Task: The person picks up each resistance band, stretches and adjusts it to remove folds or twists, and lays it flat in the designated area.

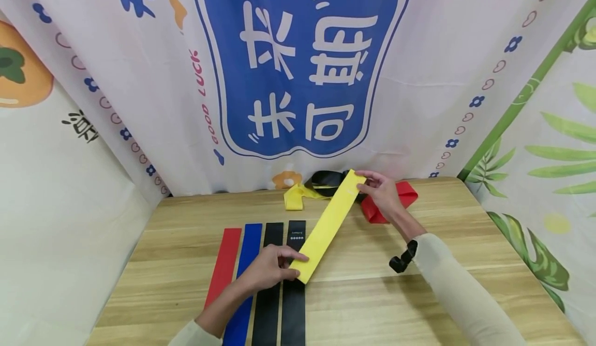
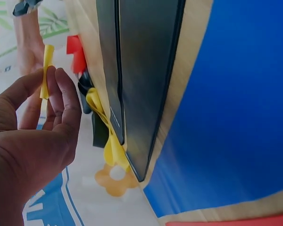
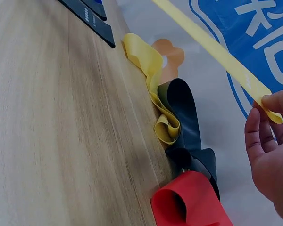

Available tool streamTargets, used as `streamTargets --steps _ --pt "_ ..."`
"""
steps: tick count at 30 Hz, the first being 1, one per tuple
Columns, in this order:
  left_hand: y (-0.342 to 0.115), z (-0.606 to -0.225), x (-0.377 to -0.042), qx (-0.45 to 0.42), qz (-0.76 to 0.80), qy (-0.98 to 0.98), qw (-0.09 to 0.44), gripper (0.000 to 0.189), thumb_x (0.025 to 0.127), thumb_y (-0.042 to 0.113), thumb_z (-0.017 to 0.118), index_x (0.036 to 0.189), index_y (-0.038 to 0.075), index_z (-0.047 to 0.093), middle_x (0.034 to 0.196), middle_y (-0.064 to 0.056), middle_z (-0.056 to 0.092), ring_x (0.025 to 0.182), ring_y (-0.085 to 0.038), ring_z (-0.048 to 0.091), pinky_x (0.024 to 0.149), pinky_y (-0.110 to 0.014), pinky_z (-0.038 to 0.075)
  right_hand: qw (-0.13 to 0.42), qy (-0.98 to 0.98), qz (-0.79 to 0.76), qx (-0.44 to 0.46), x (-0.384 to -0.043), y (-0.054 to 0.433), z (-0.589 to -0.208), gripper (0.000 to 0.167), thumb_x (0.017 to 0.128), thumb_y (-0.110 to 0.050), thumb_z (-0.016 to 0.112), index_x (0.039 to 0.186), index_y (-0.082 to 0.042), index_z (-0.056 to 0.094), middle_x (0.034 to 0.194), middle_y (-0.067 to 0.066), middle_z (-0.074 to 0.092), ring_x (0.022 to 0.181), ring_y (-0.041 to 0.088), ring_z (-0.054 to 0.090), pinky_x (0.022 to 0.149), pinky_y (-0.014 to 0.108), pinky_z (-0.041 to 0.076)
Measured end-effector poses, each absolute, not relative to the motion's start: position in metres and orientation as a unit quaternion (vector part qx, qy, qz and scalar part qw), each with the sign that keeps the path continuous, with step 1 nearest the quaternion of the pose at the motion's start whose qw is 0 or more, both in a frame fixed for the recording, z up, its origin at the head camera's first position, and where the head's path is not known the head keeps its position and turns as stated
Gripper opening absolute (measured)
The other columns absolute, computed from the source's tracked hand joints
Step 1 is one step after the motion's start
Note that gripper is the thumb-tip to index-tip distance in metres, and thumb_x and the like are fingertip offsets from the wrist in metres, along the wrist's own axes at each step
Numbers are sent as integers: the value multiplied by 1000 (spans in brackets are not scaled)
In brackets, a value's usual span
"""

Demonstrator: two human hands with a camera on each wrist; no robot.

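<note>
A flat yellow resistance band (image 1: 328,227) stretches slantwise between both hands, raised over the table. My left hand (image 1: 267,268) pinches its near end between thumb and fingers. At the far end my right hand (image 1: 384,196) pinches it, thumb on one face, as the right wrist view also shows. Below and left of the band, a red band (image 1: 223,263), a blue band (image 1: 249,258), a black band (image 1: 268,299) and another black band (image 1: 293,310) with white print lie flat, side by side. The left hand overlaps the black ones in the head view.
Along the back edge of the wooden table (image 1: 363,294) lie a crumpled yellow band (image 3: 144,52), a curled black band (image 3: 181,108) and a folded red band (image 3: 193,197). A printed curtain (image 1: 158,77) hangs right behind them.
</note>
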State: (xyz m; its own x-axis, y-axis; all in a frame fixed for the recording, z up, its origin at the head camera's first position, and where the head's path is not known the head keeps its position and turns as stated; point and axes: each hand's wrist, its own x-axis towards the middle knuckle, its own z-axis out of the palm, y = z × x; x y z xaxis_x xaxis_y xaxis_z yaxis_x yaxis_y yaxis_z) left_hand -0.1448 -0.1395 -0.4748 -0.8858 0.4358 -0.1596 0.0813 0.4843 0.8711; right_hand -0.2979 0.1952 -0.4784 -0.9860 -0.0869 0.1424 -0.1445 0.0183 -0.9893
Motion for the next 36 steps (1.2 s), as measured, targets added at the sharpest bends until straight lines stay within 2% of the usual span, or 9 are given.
streamTargets --steps 3,8,14,20,26,30,36 --pt "-136 -476 -142 150 487 838 195 29 89 4 83 116 16 83 113 -6 74 73 -17 65 62 -24 52 19 -717 691 85 -298 192 -477 40 97 2 72 137 3 67 121 7 69 95 17 64 92 35 62" --pt "-131 -475 -138 141 511 820 217 28 90 2 82 116 13 82 117 -9 73 78 -18 72 71 -26 60 33 -733 673 92 -301 186 -478 38 96 3 73 134 2 69 123 13 70 93 17 65 83 25 62" --pt "-129 -474 -132 139 529 803 236 21 94 4 79 113 11 83 112 -7 76 84 -19 74 77 -31 63 44 -757 645 92 -301 178 -479 35 94 1 77 129 -2 74 119 17 71 89 22 63 74 19 58" --pt "-125 -476 -127 144 508 813 243 19 94 4 79 110 13 84 108 -3 78 83 -18 69 74 -27 61 39 -764 638 87 -300 170 -480 32 93 -2 79 125 -3 76 106 17 70 88 25 60 68 18 53" --pt "-121 -484 -123 138 491 820 260 21 91 4 83 108 16 85 96 0 79 76 -16 63 64 -21 51 47 -764 635 108 -301 159 -486 29 91 2 80 120 2 77 102 17 73 83 17 63 68 22 55" --pt "-119 -487 -119 142 485 819 273 22 90 4 82 108 16 85 92 1 78 71 -15 60 59 -21 45 42 -772 623 118 -301 154 -494 27 91 2 80 118 1 78 95 15 71 80 18 61 65 25 53" --pt "-115 -493 -111 153 487 809 293 25 91 -3 80 108 15 85 90 3 78 74 -15 64 64 -21 53 7 -790 602 116 -299 148 -505 26 91 1 80 117 -3 79 98 11 74 83 20 62 72 29 57"
